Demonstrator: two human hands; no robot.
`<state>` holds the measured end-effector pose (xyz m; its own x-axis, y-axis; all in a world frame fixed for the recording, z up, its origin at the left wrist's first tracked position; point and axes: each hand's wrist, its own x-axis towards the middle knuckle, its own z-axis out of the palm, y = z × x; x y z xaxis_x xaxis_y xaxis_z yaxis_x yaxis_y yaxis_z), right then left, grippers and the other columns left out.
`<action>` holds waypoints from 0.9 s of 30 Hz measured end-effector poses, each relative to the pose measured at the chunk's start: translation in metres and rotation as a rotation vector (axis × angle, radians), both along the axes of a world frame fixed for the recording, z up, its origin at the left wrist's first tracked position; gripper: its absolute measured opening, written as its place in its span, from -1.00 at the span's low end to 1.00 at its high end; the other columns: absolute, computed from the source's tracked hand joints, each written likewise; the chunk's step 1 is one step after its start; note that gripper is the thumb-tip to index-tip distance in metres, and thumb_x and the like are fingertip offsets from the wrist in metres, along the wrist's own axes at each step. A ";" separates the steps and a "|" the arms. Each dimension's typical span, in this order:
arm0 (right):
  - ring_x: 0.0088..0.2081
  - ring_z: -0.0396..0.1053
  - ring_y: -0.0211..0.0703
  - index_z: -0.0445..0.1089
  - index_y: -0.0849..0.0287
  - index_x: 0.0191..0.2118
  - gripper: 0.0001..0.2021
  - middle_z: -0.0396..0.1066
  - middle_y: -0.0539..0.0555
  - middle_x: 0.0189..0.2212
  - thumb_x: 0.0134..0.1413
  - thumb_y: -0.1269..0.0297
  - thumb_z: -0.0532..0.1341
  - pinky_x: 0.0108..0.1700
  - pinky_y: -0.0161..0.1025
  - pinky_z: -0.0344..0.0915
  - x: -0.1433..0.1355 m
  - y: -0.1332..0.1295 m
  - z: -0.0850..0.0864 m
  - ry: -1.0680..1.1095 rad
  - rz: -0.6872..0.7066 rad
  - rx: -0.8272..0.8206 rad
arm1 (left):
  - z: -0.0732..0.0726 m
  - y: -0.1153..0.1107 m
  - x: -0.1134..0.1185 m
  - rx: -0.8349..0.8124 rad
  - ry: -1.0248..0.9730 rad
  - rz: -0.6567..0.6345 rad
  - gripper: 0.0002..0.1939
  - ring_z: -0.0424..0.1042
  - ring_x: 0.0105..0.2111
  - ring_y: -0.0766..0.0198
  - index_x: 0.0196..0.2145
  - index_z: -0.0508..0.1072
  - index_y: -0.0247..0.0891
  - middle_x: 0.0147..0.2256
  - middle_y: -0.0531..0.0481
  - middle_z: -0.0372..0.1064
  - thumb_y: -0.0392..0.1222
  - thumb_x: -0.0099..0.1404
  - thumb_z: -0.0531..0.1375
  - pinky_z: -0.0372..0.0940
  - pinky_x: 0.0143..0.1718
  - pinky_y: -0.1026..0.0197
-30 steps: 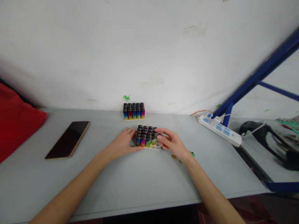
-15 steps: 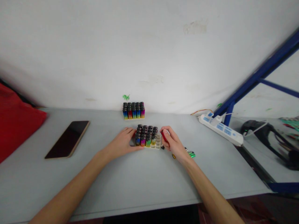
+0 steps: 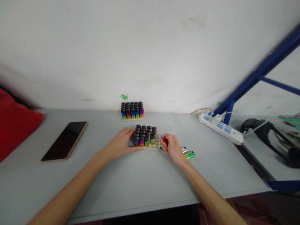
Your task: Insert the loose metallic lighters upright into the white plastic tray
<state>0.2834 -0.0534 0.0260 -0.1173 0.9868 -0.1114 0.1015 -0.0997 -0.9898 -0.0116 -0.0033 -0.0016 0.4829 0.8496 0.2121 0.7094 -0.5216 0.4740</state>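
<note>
A pale tray (image 3: 157, 147) with round-edged slots stands in the middle of the table. Several colourful lighters (image 3: 142, 142) with black tops stand upright in it, and the slots along its right side hold none. My left hand (image 3: 122, 141) grips the tray's left end, thumb along the front edge and fingers behind. At the tray's right end, my right hand (image 3: 172, 147) is closed around a red lighter (image 3: 165, 140), its top turned upward. Loose lighters (image 3: 189, 154), green and silvery, lie just right of that hand, partly hidden by it.
Behind, against the wall, stands a second block of upright lighters (image 3: 132, 112). A dark tablet or phone (image 3: 65, 140) lies at left, near a red cloth or bag (image 3: 16, 125). To the right are a white power strip (image 3: 220, 127), a blue metal frame (image 3: 255, 75) and a black device (image 3: 264, 137).
My right hand has turned the red lighter so its top end shows, staying beside the tray. My left hand keeps its hold. The whole view has shifted slightly.
</note>
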 end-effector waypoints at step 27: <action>-0.21 0.70 0.00 0.74 0.06 0.13 -0.63 0.77 0.15 -0.16 0.75 -0.11 0.33 -0.07 -0.15 0.63 0.036 0.001 -0.004 -0.464 0.247 0.706 | 0.007 -0.005 0.005 -0.038 0.024 0.013 -0.40 0.67 0.13 -0.31 0.03 0.65 -0.10 0.08 -0.24 0.72 0.43 0.37 0.55 0.56 0.25 -0.21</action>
<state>0.3191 -0.0529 0.0216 -0.4306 0.7958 0.4257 0.4469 0.5978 -0.6655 -0.0066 -0.0084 0.0051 0.4767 0.8629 0.1679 0.7271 -0.4944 0.4762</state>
